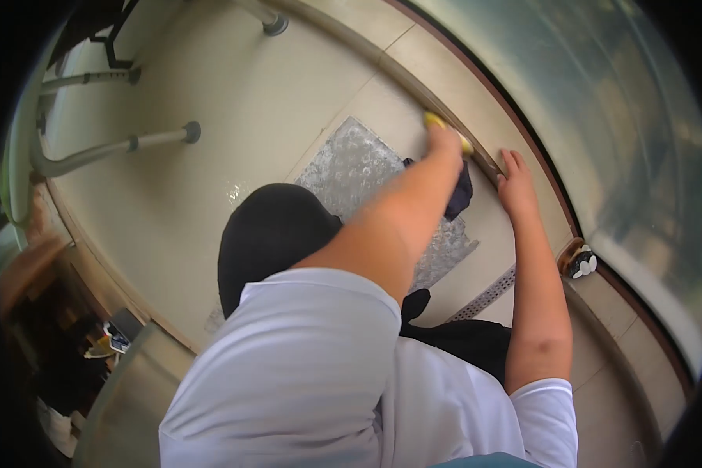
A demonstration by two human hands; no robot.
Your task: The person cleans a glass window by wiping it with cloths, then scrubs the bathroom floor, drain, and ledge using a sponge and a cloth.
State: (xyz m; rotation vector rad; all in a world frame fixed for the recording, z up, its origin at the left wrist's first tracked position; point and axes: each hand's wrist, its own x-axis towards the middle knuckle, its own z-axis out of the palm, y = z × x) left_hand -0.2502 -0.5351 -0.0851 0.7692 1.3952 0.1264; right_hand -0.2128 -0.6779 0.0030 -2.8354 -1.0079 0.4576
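Between a pale tubular leg (160, 139) and a perforated strip (483, 296), a grey patterned mat (349, 160) is seen.

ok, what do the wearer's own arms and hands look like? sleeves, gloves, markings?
Plain white short sleeves, no print visible, ending above the elbows; forearms bare. Left hand and right hand ungloved; no watch or bracelet visible. Can't tell about rings at this resolution.

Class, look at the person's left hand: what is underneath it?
A yellow thing shows at both ends under the left hand, near the floor's raised edge. The hand covers its middle, so that part, and whatever lies beneath it, cannot be seen.
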